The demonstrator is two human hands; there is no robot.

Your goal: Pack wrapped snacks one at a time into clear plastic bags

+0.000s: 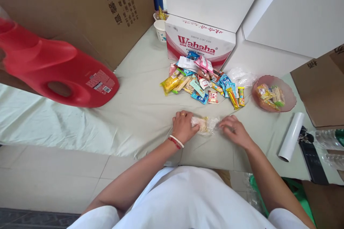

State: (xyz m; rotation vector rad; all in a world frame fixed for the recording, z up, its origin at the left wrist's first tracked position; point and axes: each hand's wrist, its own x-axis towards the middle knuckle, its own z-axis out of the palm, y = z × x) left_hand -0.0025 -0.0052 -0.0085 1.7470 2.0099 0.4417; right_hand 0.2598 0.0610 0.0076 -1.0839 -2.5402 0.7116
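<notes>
A clear plastic bag with pale yellowish snacks inside lies on the cloth-covered table between my two hands. My left hand, wearing a ring and bracelets, is wrapped round the bag's left end, with the thumb pressed on it. At the opposite end, the fingers of my right hand are pinched at the loose plastic edge. Beyond my hands is a pile of wrapped snacks, with a small red-and-white packet at its near side. How full the bag is under my left fingers is hidden.
Behind the pile stands a Wahaha water carton. To the right are a pink bowl with snacks, a white roll, a black object and clear bottles. A big red jug occupies the left; paper cups stand behind.
</notes>
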